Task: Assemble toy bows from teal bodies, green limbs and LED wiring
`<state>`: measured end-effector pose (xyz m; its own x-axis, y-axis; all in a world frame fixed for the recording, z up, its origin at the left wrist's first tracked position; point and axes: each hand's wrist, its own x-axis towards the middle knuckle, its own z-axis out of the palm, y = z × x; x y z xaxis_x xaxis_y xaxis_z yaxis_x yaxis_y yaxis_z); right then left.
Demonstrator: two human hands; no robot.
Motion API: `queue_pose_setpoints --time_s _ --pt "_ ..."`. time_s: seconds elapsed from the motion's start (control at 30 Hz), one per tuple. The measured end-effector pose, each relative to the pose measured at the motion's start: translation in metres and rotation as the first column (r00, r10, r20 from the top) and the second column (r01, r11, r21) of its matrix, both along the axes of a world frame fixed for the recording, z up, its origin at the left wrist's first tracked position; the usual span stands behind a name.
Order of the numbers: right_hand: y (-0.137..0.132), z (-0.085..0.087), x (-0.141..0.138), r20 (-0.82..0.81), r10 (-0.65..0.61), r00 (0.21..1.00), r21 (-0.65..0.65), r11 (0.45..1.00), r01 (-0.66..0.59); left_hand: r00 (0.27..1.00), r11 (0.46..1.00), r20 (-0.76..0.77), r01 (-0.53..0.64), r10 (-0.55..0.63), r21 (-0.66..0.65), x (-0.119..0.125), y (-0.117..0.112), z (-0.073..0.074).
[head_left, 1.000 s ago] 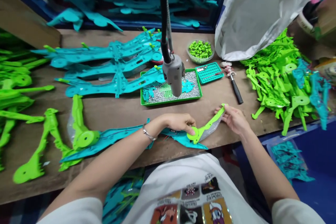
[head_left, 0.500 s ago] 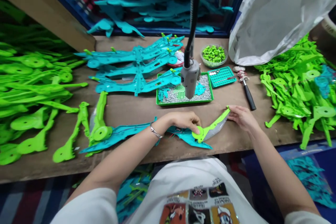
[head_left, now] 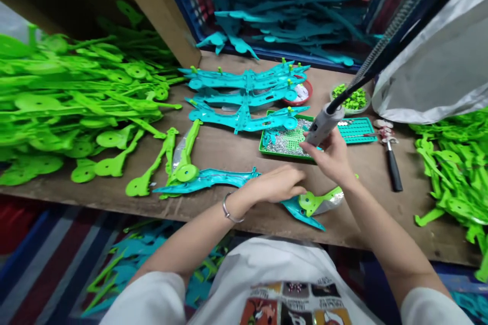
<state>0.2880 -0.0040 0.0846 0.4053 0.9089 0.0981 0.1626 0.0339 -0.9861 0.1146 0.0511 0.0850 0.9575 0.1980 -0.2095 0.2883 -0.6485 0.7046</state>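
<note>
My left hand (head_left: 280,183) lies palm down, fingers together, pressing on a teal plastic part (head_left: 229,179) at the table's near edge. A green plastic arm with a round disc (head_left: 314,200) sits on that part's right end, beside a clear bag. My right hand (head_left: 331,155) is raised above it and grips the grey hanging screwdriver (head_left: 323,123), which dangles from a black coiled cable and is tilted to the left.
A green tray of small screws (head_left: 286,143) and a teal grid tray (head_left: 354,129) sit behind the hands. Teal assemblies (head_left: 247,96) lie further back. Green part piles (head_left: 64,96) fill both sides. A black-handled tool (head_left: 392,165) lies to the right.
My right hand let go of the green arm's tip and rose to grasp the hanging screwdriver, pulling it aside. The view swung left. My left hand stayed on the teal part.
</note>
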Motion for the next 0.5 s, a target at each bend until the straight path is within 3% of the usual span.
queue_pose_setpoints --time_s 0.1,0.2,0.33,0.4,0.5 --pt "0.016 0.009 0.007 -0.080 0.052 0.995 -0.024 0.998 -0.054 0.993 0.990 0.046 -0.115 0.112 0.084 -0.021 -0.005 0.008" --pt "0.027 0.015 0.018 -0.099 0.002 0.995 0.056 0.998 0.003 0.932 0.948 0.207 -0.314 0.296 0.057 -0.035 -0.020 -0.002" --pt "0.036 0.013 0.022 -0.043 -0.131 0.990 0.160 0.978 0.137 0.733 0.786 0.352 -0.618 0.583 -0.016 -0.024 -0.019 -0.022" --pt "0.039 0.010 0.021 -0.033 -0.149 0.988 0.181 0.972 0.152 0.706 0.761 0.374 -0.649 0.601 0.000 -0.007 -0.004 -0.029" --pt "0.042 0.008 0.017 -0.045 -0.139 0.989 0.202 0.968 0.145 0.774 0.796 0.332 -0.597 0.540 0.099 0.021 0.022 -0.035"
